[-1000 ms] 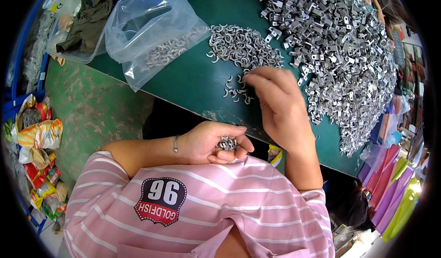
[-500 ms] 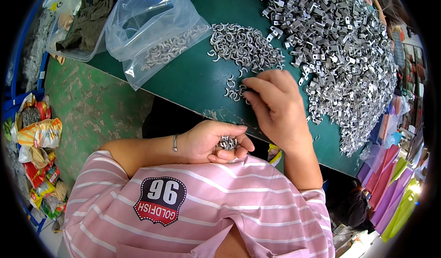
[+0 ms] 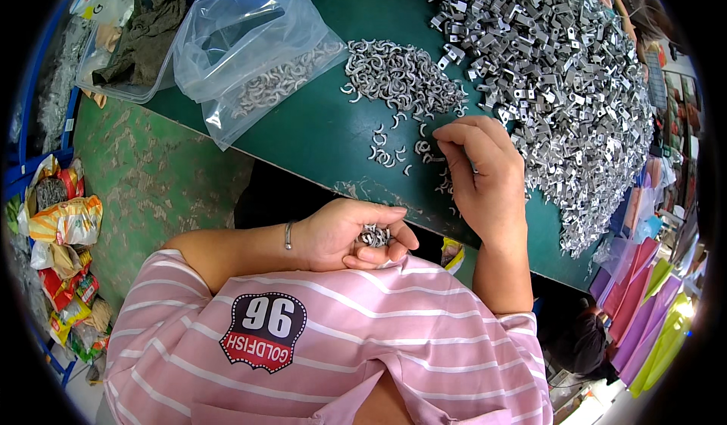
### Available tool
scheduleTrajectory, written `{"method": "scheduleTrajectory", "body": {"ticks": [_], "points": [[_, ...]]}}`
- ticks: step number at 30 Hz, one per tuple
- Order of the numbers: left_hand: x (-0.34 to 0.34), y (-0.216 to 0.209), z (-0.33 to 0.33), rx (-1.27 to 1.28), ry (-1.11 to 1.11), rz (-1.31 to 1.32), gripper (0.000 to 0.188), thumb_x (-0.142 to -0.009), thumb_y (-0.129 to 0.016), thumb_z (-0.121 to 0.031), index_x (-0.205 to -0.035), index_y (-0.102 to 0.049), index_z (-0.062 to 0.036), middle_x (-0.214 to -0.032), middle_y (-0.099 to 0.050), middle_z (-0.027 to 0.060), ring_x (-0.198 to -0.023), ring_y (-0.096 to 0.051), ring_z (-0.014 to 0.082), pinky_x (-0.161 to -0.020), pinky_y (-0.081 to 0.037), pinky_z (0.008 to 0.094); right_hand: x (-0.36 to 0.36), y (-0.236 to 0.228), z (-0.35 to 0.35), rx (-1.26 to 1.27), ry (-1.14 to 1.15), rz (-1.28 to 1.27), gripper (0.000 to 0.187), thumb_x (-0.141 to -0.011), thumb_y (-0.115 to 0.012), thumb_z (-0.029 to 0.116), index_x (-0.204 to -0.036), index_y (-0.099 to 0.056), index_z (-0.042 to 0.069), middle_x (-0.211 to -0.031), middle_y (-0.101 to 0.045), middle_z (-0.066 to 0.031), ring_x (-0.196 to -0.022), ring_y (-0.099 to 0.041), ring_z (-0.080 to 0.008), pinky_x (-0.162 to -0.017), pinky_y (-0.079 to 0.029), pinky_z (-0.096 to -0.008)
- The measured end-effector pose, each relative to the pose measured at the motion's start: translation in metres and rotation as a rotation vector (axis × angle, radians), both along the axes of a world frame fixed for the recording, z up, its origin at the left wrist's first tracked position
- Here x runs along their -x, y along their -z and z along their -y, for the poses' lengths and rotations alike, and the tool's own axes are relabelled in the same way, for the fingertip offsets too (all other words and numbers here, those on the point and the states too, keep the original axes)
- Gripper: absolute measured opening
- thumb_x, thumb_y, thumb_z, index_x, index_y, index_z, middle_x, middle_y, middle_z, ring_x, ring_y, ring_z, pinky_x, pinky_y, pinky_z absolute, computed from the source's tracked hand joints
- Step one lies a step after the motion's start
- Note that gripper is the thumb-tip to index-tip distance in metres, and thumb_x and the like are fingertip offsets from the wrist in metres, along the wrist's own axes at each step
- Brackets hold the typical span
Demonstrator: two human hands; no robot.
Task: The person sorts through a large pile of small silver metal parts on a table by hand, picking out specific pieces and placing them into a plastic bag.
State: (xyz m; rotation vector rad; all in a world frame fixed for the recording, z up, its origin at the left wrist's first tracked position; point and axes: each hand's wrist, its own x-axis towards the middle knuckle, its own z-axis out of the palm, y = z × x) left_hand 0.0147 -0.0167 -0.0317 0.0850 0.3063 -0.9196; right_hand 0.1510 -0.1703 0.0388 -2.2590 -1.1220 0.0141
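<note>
Close to my chest, my left hand point(image 3: 329, 237) lies palm up with its fingers curled around a small heap of curved metal pieces point(image 3: 374, 236). My right hand point(image 3: 491, 174) is over the green tabletop point(image 3: 318, 152), its thumb and fingertips drawn together. Whether a piece sits between those fingertips cannot be made out. Loose C-shaped metal pieces point(image 3: 385, 155) lie to the left of this hand, and some are partly hidden beneath it. Farther away is a larger pile of the same grey C-shaped pieces point(image 3: 405, 77).
A big heap of bent metal brackets with holes point(image 3: 545, 77) covers the table's right side. At the left stand a clear plastic bag point(image 3: 250, 54) with more curved pieces and a clear tub point(image 3: 136, 93) holding a dark cloth point(image 3: 148, 35). Colourful packets point(image 3: 68, 221) are at far left.
My right hand has shifted to the right across the table, uncovering several loose curved pieces and bringing some along under it. My left hand stays where it was.
</note>
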Motion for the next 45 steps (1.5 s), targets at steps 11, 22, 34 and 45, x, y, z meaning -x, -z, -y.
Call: {"method": "scheduleTrajectory", "body": {"ticks": [11, 22, 34, 45], "points": [[0.000, 0.000, 0.000, 0.014, -0.006, -0.025, 0.046, -0.102, -0.038, -0.033, -0.101, -0.063, 0.0066, -0.083, -0.057, 0.0156, -0.051, -0.039, 0.0086, -0.041, -0.030, 0.0198, 0.000, 0.000, 0.007, -0.067, 0.019, -0.105, 0.020, -0.071, -0.068, -0.008, -0.087, -0.065, 0.002, -0.086, -0.061, -0.0102, -0.080, -0.059, -0.0301, -0.070, -0.047, -0.0383], [-0.001, -0.002, -0.001, 0.015, 0.004, -0.031, 0.046, -0.102, -0.037, -0.032, -0.101, -0.063, 0.0066, -0.083, -0.056, 0.0148, -0.051, -0.039, 0.0085, -0.040, -0.030, 0.0197, 0.006, 0.005, 0.004, -0.071, -0.055, -0.112, 0.020, -0.072, -0.069, -0.006, -0.090, -0.065, 0.002, -0.089, -0.063, -0.0095, -0.080, -0.059, -0.0297, -0.070, -0.048, -0.0375], [0.000, 0.001, 0.001, 0.029, -0.010, -0.008, 0.047, -0.103, -0.037, -0.032, -0.102, -0.063, 0.0066, -0.083, -0.057, 0.0157, -0.052, -0.040, 0.0090, -0.041, -0.031, 0.0197, 0.001, -0.001, 0.006, 0.024, -0.004, -0.010, 0.016, -0.074, -0.068, -0.006, -0.087, -0.065, 0.002, -0.083, -0.061, -0.0095, -0.077, -0.058, -0.0296, -0.067, -0.047, -0.0378], [0.001, 0.001, 0.000, 0.008, -0.007, -0.025, 0.046, -0.102, -0.038, -0.032, -0.102, -0.063, 0.0069, -0.082, -0.057, 0.0154, -0.051, -0.038, 0.0089, -0.040, -0.030, 0.0200, 0.007, -0.016, 0.011, -0.174, -0.035, -0.149, 0.017, -0.073, -0.066, -0.011, -0.085, -0.063, 0.001, -0.083, -0.064, -0.0116, -0.074, -0.063, -0.0282, -0.064, -0.051, -0.0332]]}}
